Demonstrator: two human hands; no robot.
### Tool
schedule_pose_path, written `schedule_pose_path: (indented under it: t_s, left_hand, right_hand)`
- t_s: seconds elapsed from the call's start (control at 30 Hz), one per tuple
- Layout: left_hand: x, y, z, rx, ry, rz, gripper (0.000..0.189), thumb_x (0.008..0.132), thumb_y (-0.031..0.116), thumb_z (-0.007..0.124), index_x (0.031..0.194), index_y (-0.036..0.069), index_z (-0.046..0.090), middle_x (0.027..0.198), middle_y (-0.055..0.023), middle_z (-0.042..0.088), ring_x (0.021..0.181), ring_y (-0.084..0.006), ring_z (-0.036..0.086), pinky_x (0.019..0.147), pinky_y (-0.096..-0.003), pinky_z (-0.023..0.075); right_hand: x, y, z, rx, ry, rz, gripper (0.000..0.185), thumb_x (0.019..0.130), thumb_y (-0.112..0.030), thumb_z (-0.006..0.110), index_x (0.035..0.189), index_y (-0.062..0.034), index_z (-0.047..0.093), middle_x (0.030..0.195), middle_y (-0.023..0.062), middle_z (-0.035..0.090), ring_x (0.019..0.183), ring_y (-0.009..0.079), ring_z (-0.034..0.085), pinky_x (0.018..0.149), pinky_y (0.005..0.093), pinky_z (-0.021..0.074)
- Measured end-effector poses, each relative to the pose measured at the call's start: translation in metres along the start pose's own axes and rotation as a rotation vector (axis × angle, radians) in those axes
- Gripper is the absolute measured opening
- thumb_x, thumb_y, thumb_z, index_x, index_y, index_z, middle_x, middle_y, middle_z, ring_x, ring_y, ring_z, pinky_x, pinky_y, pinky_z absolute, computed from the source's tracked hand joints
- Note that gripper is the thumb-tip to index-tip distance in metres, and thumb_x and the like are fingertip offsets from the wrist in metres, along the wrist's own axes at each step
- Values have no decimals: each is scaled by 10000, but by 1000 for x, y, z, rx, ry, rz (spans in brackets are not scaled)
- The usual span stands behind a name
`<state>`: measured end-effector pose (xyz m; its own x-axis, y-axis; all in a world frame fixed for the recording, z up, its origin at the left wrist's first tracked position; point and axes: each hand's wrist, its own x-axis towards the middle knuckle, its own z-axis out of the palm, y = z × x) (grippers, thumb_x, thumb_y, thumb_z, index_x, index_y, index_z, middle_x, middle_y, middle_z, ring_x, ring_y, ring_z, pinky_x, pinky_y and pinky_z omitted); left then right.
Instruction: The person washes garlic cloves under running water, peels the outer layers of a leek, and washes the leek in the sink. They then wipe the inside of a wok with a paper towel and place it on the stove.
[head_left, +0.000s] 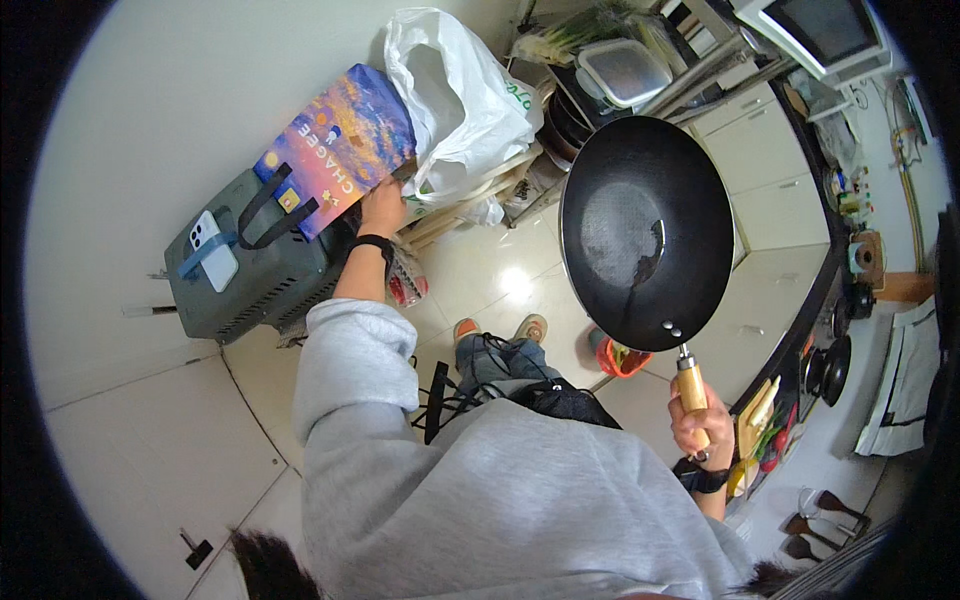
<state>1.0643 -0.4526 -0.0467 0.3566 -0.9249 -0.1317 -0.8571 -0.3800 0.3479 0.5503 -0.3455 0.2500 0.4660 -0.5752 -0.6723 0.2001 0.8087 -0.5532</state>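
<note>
My right hand (701, 424) grips the wooden handle (691, 386) of a black wok (645, 232), which is held up with its inside facing the camera. A wet-looking streak shows inside the wok. On the other side, my left hand (384, 208) reaches to the edge of a colourful shopping bag (349, 142) with black handles and writing; the fingertips are hidden. A white plastic bag (465, 112) stands just beyond that hand. The shopping bag's handles hang over a dark grey box (255, 262), where a white phone (214, 251) lies under a blue strap.
An orange-rimmed bin (624, 361) stands on the tiled floor past the wok. Along the right runs a dark countertop (780, 349) with a cutting board (752, 420), vegetables and pans. A metal rack (694, 79) with a lidded container (626, 71) stands at the upper right.
</note>
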Motion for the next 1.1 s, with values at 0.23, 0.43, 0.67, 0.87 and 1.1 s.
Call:
schedule_pose_path:
  t_s: [0.23, 0.43, 0.67, 0.87, 1.1]
  left_hand:
    - [-11, 1, -47, 74, 175, 51, 226, 787, 255, 626, 897, 65, 573, 852, -175, 642, 821, -369, 619, 682, -480, 486]
    - [-22, 5, -86, -71, 645, -143, 276, 806, 325, 592, 889, 64, 618, 755, -214, 640, 695, -402, 618, 598, -502, 475]
    - [-42, 1, -101, -193, 390, -108, 335, 788, 295, 628, 955, 4, 621, 842, -182, 595, 794, -342, 575, 728, -394, 462]
    - [-79, 19, -145, -142, 844, -220, 287, 812, 238, 641, 902, -26, 577, 863, -169, 601, 783, -300, 588, 724, -388, 468]
    - [-117, 128, -212, -1101, 472, 214, 250, 890, 189, 590, 1014, -28, 586, 900, -77, 614, 786, -128, 562, 689, -263, 454]
  right_hand:
    - [1, 13, -30, 30, 25, 8, 376, 669, 32, 578, 1016, 27, 434, 541, 79, 427, 294, 132, 380, 253, 263, 294]
    - [4, 17, -43, 24, -18, 30, 389, 676, 20, 587, 1032, 10, 431, 547, 69, 419, 300, 124, 371, 251, 261, 284]
    - [10, 17, -55, -16, -93, 46, 388, 683, -14, 578, 1039, 13, 426, 564, 60, 410, 293, 111, 347, 248, 247, 291]
    - [14, 18, -64, -18, -85, 57, 406, 686, 13, 597, 1052, 7, 421, 565, 66, 439, 314, 135, 415, 261, 266, 312]
    - [14, 17, -69, -148, -130, 21, 377, 709, 34, 563, 1058, -9, 426, 609, 59, 490, 339, 126, 455, 302, 249, 359]
